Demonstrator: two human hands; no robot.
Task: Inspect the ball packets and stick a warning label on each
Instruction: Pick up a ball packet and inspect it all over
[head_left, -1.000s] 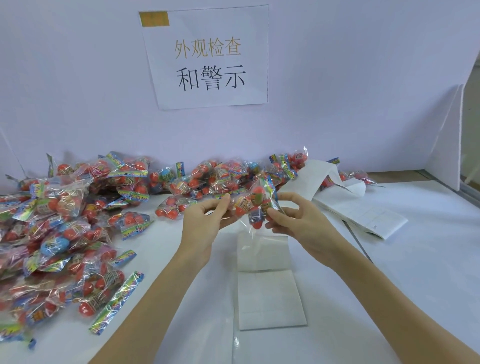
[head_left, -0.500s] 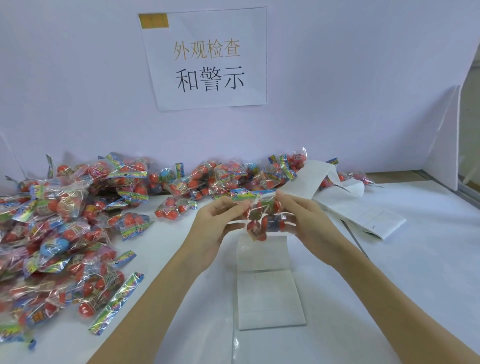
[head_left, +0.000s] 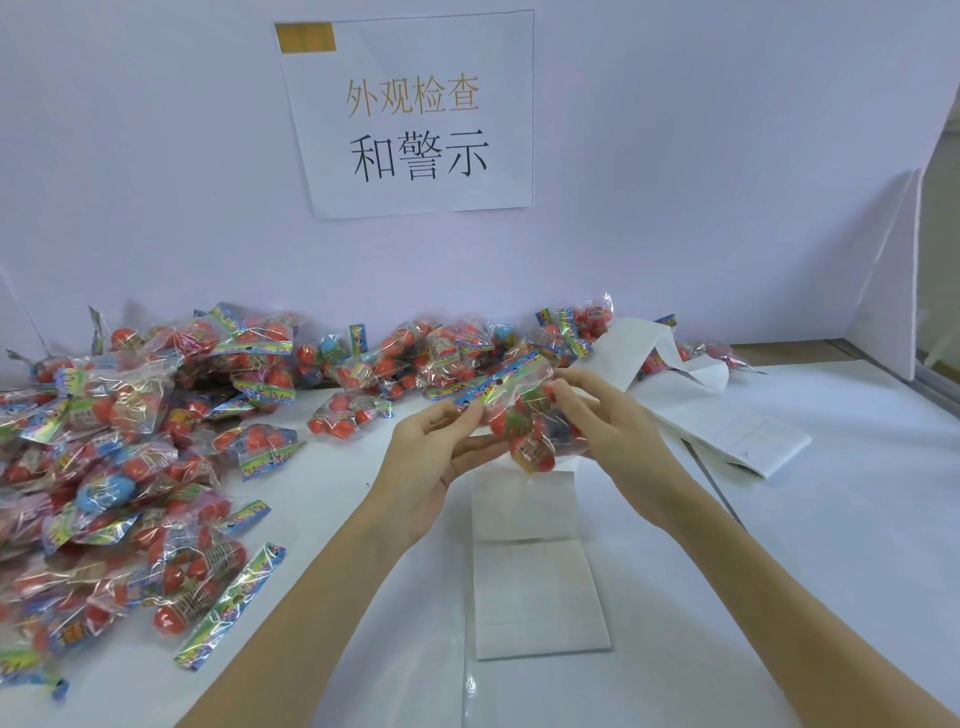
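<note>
Packet (head_left: 519, 415) of red balls held mid-air by 2 hands | left hand (head_left: 431, 467) pinches its header end, right hand (head_left: 608, 431) curls round its body | long axis tilts up-right | label sheet (head_left: 535, 597) lies directly below, nearer right hand

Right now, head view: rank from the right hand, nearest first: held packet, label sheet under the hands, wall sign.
1. Held packet: in the right hand, fingers on it.
2. Label sheet: on the table below, toward the person.
3. Wall sign: high on the back wall.
</note>
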